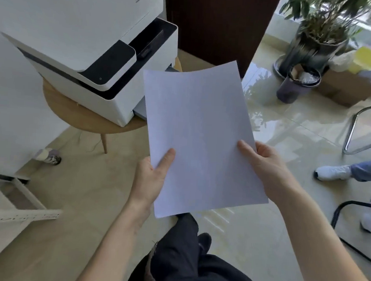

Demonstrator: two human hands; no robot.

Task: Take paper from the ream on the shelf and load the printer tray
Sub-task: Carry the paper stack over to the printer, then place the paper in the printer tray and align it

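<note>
A thin stack of white paper (199, 136) is held flat in front of me, above the floor. My left hand (150, 177) grips its lower left edge with the thumb on top. Its right edge is pinched by my right hand (265, 164). The white and black printer (88, 47) sits on a round wooden table (77, 116) at the upper left. The paper's far left corner covers the printer's grey tray (139, 111), which sticks out at the printer's lower right. The ream and shelf are out of sight.
A white metal rack (18, 197) stands at the lower left. Beyond the paper are a dark bin (296, 86), a potted plant (321, 35) and a cardboard box (353, 85). Another person's white shoe (332, 172) and chair legs (354, 133) are at the right.
</note>
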